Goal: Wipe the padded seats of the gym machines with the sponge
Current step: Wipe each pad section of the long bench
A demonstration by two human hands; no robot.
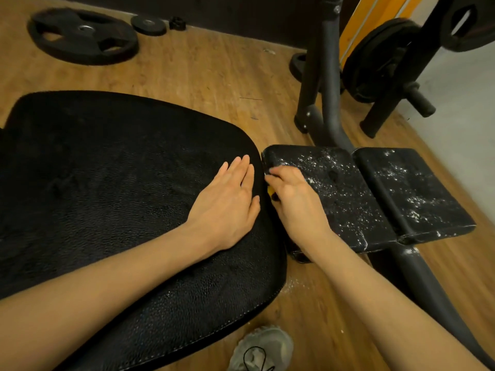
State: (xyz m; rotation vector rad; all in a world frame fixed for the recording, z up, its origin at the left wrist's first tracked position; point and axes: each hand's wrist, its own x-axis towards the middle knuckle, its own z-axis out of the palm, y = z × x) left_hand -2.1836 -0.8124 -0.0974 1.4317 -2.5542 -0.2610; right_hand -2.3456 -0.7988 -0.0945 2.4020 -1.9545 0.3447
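The large pad [115, 183] of the bench shows a damp sheen and no white flecks, so I judge it already wiped. The left hand [227, 202] lies flat on its right-hand edge, fingers straight and together, holding nothing, apparently bracing.

The middle pad [334, 188] is only begun. It carries white specks across most of its surface, thinner at the corner where the right hand [292, 194] is working. The end pad [412, 191] beside it is speckled throughout and looks untouched. White crumbs also lie on the wooden floor [187, 70] below the gap between the pads. In my judgement most of the job on this machine remains; other machines cannot be assessed from here.

The sponge [272, 192] is almost wholly hidden under the right hand, whose fingers are curled over it and press it to the near-left corner of the middle pad, right at the seam with the large pad. Only a small yellow sliver shows below the knuckles. Its long axis and heading cannot be told; too little is visible.

A weight plate [83, 36] lies on the floor well away.
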